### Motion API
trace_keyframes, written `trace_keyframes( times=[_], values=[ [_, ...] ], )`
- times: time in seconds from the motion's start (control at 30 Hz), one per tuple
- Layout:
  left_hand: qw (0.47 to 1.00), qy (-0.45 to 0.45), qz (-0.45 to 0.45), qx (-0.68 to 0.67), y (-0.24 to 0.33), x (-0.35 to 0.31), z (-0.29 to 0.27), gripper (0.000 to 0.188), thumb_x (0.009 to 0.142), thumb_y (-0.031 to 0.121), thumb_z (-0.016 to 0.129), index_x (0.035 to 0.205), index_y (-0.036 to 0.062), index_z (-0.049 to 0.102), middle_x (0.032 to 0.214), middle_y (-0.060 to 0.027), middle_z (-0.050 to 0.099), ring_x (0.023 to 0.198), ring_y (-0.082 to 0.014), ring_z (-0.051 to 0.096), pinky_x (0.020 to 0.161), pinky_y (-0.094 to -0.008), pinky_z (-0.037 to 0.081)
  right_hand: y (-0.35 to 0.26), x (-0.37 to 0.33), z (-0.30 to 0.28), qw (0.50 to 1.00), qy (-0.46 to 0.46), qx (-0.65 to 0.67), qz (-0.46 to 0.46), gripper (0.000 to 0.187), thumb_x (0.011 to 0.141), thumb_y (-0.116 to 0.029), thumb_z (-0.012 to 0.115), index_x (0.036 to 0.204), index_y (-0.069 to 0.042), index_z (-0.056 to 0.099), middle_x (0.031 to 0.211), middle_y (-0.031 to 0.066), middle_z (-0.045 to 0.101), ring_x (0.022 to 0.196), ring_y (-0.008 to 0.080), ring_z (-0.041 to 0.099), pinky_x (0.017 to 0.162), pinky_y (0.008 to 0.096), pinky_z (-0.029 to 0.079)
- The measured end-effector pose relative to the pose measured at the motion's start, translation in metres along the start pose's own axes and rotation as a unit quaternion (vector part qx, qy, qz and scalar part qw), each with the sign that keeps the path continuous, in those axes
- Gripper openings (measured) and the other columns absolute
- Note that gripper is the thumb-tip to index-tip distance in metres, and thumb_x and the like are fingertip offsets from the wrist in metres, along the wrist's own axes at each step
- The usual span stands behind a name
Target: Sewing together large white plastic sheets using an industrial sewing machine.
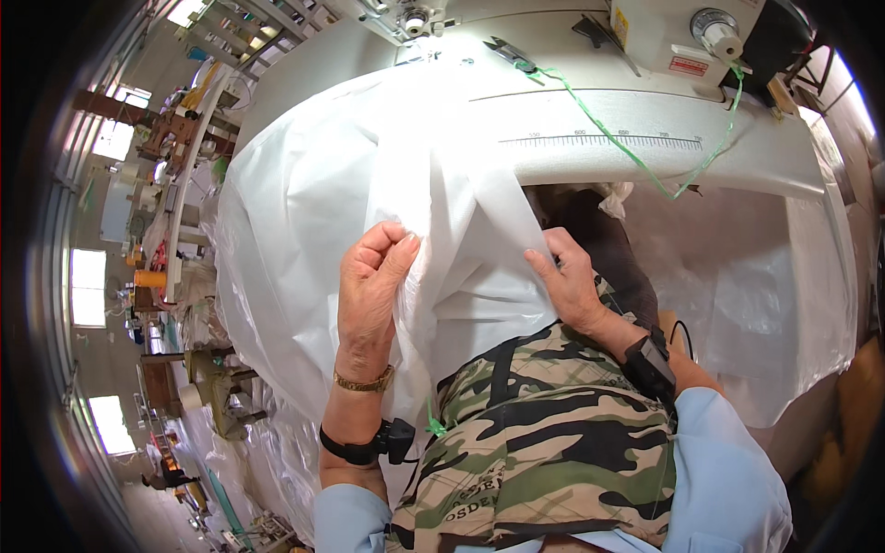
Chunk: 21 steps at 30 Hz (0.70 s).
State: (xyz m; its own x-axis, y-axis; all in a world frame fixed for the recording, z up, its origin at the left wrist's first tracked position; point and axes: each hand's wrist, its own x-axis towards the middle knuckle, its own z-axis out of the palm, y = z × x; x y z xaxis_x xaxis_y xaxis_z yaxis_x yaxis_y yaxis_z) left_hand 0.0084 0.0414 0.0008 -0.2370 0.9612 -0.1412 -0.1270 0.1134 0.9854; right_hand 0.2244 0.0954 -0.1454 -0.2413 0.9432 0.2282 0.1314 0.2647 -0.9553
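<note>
A large white sheet (304, 184), glossy like plastic or coated fabric, spreads over the sewing machine table and hangs toward my lap. Its far end lies under the sewing machine's needle area (417, 26), where bright light washes out detail. My left hand (373, 281) pinches a gathered fold of the sheet between thumb and fingers. To the right, my right hand (573, 284) grips the sheet's right edge, its thumb on top and the other fingers partly hidden. Between the hands the sheet slopes down in creases.
Thread snips (510, 55) lie beside the needle area, tied to a green cord (599, 124) looping to the machine body (682, 37). A printed ruler (604, 138) runs along the table. More white sheeting (761, 304) hangs at right; cluttered racks (189, 175) stand left.
</note>
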Motion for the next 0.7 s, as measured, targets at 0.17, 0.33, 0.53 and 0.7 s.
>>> trace_keyframes(
  times=[0.17,0.33,0.53,0.7],
  values=[
    [0.999,0.015,0.038,0.032,0.015,0.007,-0.004,0.007,0.096,0.007,0.064,0.093,0.0018,0.065,0.082,0.0056,0.060,0.074,-0.0009,0.051,0.067,-0.0173,0.041,-0.057,0.011,-0.017,0.961,-0.260,0.097,0.014,0.023,0.099,-0.021,0.058,0.096,0.002,0.060,0.074,0.0134,0.057,0.066,0.0198,0.053,0.066,0.0327,0.047],
    [0.980,-0.011,0.075,0.185,0.018,0.007,0.007,0.012,0.096,0.007,0.062,0.087,0.0001,0.065,0.074,0.0066,0.056,0.067,-0.0003,0.047,0.059,-0.0188,0.038,-0.096,0.020,-0.003,0.949,-0.293,0.111,-0.041,0.023,0.100,-0.022,0.055,0.095,0.000,0.058,0.073,0.0151,0.059,0.064,0.0268,0.058,0.063,0.0366,0.048],
    [0.951,-0.044,0.081,0.295,0.020,0.004,0.008,0.011,0.096,0.006,0.061,0.089,-0.0021,0.063,0.073,0.0046,0.055,0.066,-0.0021,0.045,0.057,-0.0208,0.038,-0.117,0.023,0.014,0.935,-0.323,0.116,-0.088,0.024,0.098,-0.020,0.058,0.084,-0.002,0.052,0.071,0.0168,0.059,0.066,0.0351,0.062,0.061,0.0421,0.048],
    [0.957,-0.044,0.074,0.278,0.010,0.004,-0.002,0.012,0.097,0.007,0.060,0.090,-0.0025,0.062,0.072,0.0046,0.053,0.065,-0.0021,0.043,0.056,-0.0212,0.036,-0.113,0.016,0.032,0.927,-0.285,0.061,-0.236,0.024,0.093,-0.016,0.064,0.079,-0.004,0.049,0.066,0.0147,0.051,0.061,0.0367,0.053,0.060,0.0445,0.043]
  ],
)
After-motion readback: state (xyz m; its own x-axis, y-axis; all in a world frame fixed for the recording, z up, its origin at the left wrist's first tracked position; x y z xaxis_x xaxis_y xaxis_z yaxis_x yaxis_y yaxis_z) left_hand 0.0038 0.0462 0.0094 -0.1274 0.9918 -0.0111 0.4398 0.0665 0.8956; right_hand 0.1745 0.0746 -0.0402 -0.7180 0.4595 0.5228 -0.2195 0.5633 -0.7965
